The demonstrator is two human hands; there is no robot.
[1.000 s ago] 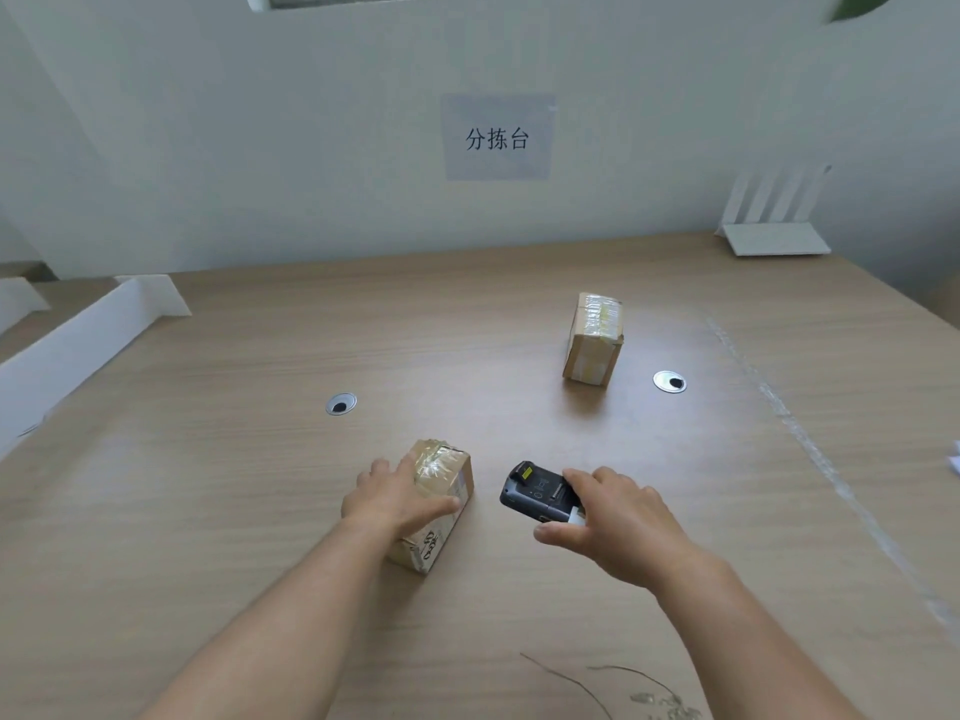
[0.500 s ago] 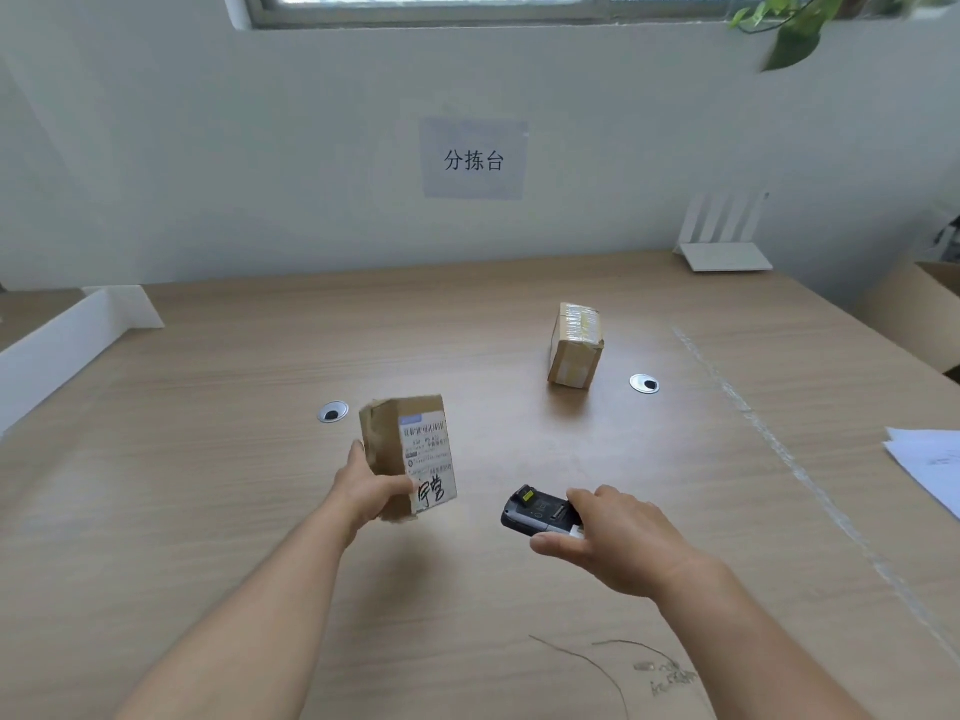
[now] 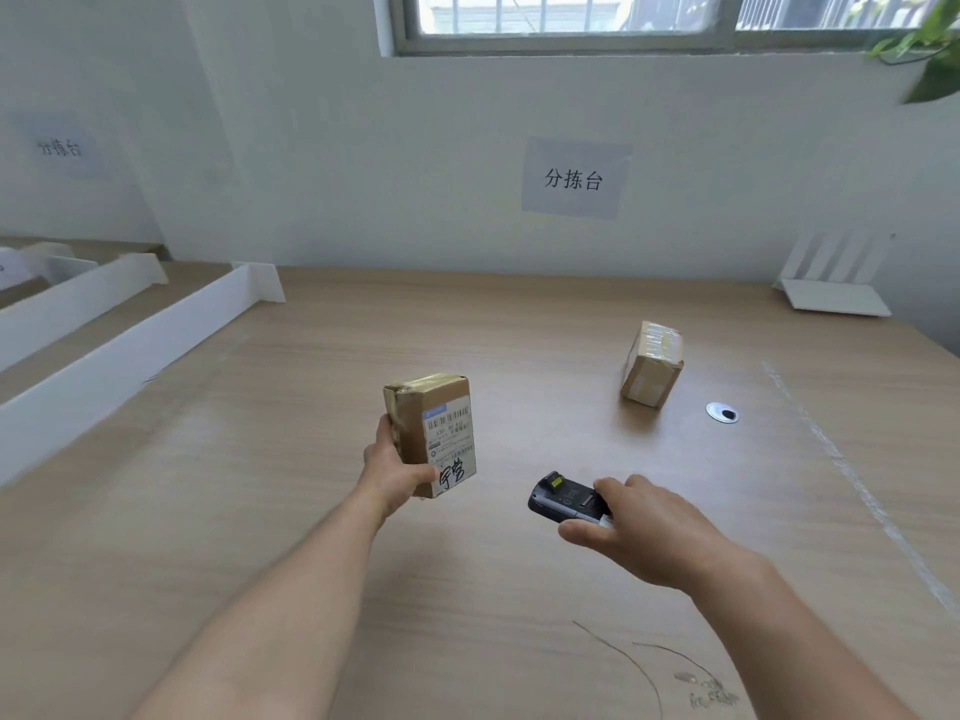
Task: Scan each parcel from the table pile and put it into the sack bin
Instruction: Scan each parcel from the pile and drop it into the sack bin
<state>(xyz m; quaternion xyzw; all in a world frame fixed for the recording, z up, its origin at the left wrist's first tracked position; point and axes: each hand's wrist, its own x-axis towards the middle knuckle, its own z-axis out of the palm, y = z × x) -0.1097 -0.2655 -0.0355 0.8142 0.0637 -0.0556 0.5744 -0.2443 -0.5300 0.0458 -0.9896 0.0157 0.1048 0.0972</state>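
Well to the left of the handheld scanner, white divider boards run along the wooden surface. Just left of the scanner and higher, your left hand holds a taped cardboard parcel upright, off the surface. Its fingers wrap round the box's lower end, mostly hidden behind it, and the thumb presses the near face. The shipping label faces you, barcode uppermost.

The scanner sits low over the surface in your right hand; whether it touches the wood cannot be told. That hand's fingers are curled over its rear end, with the thumb along the near side. Its nose points left, toward the parcel's foot rather than the barcode. To the right of the scanner and farther back, a second parcel stands on the surface untouched, with a round cable grommet to its right.

You appear to be at the scan step for the held parcel. Next, you will probably need to lift or tilt the scanner, or tip the label down to it, so the window lines up with the barcode. The sack bin is out of view, so you will have to find it once the read is done.
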